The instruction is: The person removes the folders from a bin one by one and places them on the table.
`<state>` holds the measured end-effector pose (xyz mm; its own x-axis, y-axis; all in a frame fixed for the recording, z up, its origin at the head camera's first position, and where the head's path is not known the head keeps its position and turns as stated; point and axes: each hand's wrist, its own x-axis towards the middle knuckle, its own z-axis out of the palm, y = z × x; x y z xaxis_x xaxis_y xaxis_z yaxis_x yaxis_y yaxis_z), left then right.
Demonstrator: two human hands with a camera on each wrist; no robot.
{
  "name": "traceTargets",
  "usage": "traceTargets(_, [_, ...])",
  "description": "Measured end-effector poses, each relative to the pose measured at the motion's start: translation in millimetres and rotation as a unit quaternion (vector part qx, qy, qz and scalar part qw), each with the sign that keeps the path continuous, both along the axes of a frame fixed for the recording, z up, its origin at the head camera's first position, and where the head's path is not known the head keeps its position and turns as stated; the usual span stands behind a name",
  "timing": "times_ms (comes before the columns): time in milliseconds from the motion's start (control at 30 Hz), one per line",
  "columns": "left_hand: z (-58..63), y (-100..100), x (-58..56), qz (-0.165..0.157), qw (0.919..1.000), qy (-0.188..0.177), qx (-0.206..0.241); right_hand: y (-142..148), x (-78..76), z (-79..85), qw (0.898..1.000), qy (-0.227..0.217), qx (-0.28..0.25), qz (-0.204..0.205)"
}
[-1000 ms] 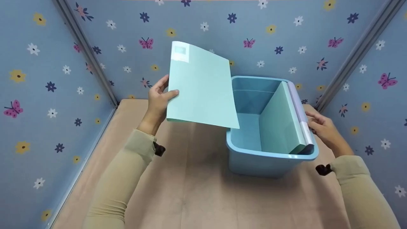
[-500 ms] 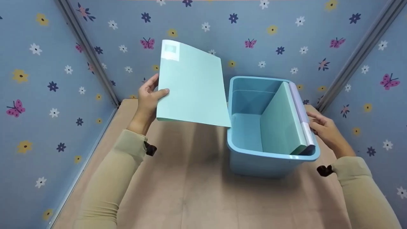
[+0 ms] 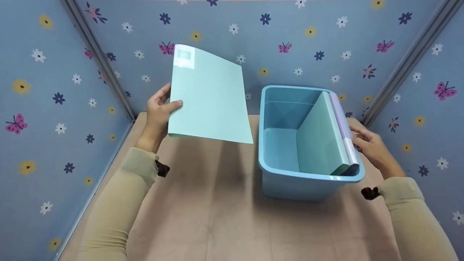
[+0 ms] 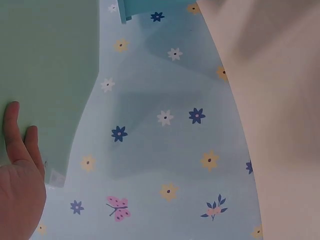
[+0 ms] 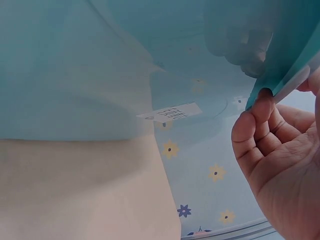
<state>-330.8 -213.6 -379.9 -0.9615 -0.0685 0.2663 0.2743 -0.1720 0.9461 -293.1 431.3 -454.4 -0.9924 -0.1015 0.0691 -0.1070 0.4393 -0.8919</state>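
In the head view a mint-green file folder (image 3: pixel 208 98) with a clear label pocket at its top left is up in the air, left of the blue plastic storage bin (image 3: pixel 282 175). My left hand (image 3: pixel 158 110) grips the folder's left edge, thumb across the front, other fingers behind. Its fingers lie along the folder's back in the left wrist view. My right hand (image 3: pixel 371 148) holds the bin's right rim; the right wrist view shows fingertips (image 5: pixel 245 127) curled under the rim. Inside the bin, a second green folder (image 3: pixel 319 139) and a lilac folder (image 3: pixel 340 116) stand upright against the right wall.
A pale pinkish-beige surface (image 3: pixel 203 217) lies under the bin. Blue walls with flowers and butterflies (image 3: pixel 224 18) enclose the back and both sides, with grey corner strips (image 3: pixel 98 54). A white label (image 5: pixel 172 112) is on the bin's outside.
My left hand has carried the green folder leftward, from overlapping the bin's left rim to beside it with a gap. My right hand and the bin have stayed put.
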Motion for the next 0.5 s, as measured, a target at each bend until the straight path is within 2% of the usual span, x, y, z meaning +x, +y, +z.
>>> traceTargets(333, [-23.5, -3.3, -3.1, -0.012, 0.9998, -0.017, 0.001, -0.7, -2.7, -0.7, 1.0, 0.012, -0.025, 0.012])
traceTargets(500, [-38.8, -4.9, -3.6, -0.014, 0.9997, -0.018, -0.005, 0.6, -2.1, -1.7, 1.0, 0.005, -0.014, 0.005])
